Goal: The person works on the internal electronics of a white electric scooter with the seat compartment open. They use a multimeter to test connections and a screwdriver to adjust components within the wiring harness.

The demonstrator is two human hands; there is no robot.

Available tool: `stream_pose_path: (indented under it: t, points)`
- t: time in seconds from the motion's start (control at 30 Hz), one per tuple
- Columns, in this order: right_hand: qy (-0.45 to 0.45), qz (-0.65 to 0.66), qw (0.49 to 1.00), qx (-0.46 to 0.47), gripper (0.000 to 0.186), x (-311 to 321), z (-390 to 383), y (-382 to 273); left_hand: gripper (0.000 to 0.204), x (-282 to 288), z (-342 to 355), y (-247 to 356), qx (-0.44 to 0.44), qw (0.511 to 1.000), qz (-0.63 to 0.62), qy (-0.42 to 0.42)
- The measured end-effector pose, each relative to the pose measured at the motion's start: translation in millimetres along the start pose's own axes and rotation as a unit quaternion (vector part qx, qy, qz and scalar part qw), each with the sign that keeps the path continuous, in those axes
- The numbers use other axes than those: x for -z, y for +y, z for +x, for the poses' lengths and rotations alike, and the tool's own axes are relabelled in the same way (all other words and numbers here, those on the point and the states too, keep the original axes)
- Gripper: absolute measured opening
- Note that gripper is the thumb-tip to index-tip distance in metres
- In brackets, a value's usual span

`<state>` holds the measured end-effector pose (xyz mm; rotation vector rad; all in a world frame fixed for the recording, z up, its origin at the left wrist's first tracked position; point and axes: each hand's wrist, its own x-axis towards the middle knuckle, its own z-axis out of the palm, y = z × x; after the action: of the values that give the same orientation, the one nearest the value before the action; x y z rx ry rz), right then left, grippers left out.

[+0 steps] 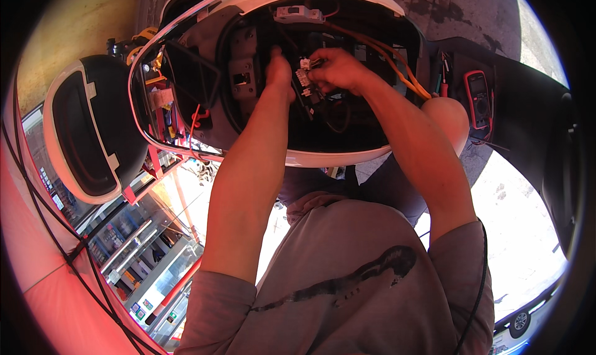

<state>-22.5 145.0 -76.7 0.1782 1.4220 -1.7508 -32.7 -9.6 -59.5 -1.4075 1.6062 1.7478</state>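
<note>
Both of my hands reach into the dark open body compartment of a white scooter (310, 159). My right hand (338, 71) has its fingers closed on a cluster of white wire connectors (303, 77) near the middle of the compartment. Dark wires (310, 107) hang below the connectors. To the left of them, my left hand (279, 69) is lowered beside a grey metal bracket (243, 60). Its fingertips sink into shadow, so I cannot make out whether they grip anything. Beyond the hands, a grey circuit breaker (299, 13) sits at the far rim, with orange cables (385, 49) running right.
On the black surface at right lie a red multimeter (478, 100) and screwdrivers (444, 82). A white and black scooter top case (93, 128) stands at left. Red metal framework (158, 159) and a red-handled tool (197, 116) are at the compartment's left. Black cables (68, 256) cross the lower left.
</note>
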Motion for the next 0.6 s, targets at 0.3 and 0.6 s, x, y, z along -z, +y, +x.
stream_pose_path:
  t: [0.3,0.6]
  points:
    - [-0.002,0.014,1.0,-0.007,0.048,-1.4,-1.3,1.8,0.065,0.7,4.3,-3.7,-0.013,1.0,0.002,-0.007]
    - [-0.007,0.018,1.0,-0.02,0.041,-0.4,3.0,3.2,0.064,-1.6,1.0,-2.2,-0.011,1.0,0.011,-0.013]
